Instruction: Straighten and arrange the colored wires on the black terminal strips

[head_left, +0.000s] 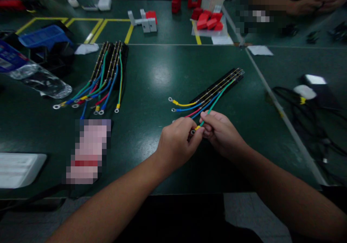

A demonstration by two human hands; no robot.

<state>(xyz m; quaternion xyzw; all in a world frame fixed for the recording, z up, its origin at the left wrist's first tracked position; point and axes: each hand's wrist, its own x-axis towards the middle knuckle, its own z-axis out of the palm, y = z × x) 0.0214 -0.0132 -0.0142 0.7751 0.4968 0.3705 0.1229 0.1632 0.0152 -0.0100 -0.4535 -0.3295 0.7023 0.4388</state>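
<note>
A black strip [214, 88] with metal contacts lies slanted on the table, colored wires running out of its near end. My left hand [177, 140] pinches the yellow-sleeved ring terminal [197, 128] of the green wire. Just beside it, my right hand [223, 131] has thumb and fingers closed on the green wire [215, 102]. Past my left fingers, the yellow wire [185, 104] and blue wire [187, 109] end in bare ring terminals. A red wire [193, 113] passes partly behind my left hand, which hides its end.
Similar wired strips [112, 62] lie at the left, near a blue tray [45, 37] and plastic packaging [40, 80]. Red parts [210, 20] sit on a bag at the back. Black cables [300, 116] spread at the right. Another person's hands [317, 4] show at the upper right.
</note>
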